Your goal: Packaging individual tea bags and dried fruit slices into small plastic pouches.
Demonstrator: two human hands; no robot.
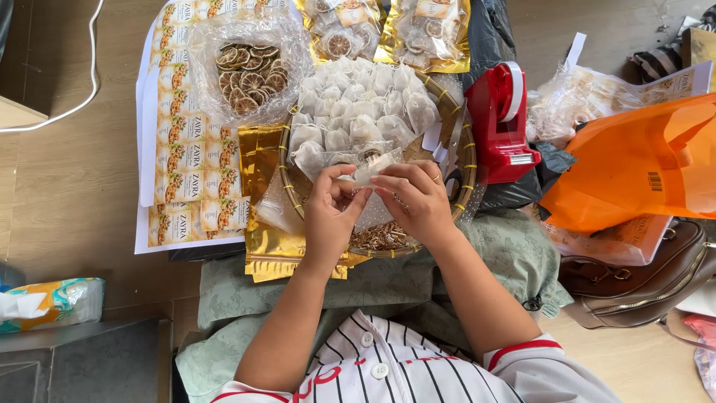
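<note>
White mesh sachet is pinched in the grip of left hand and right hand, wrists bent inward.

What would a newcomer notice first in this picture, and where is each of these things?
The eye goes first to the two hands, left hand and right hand, holding a small white mesh pouch together at the centre, above a round woven tray piled with similar white pouches. Next come the red tape dispenser just right of the tray and the bright orange plastic bag at the right edge.
</note>
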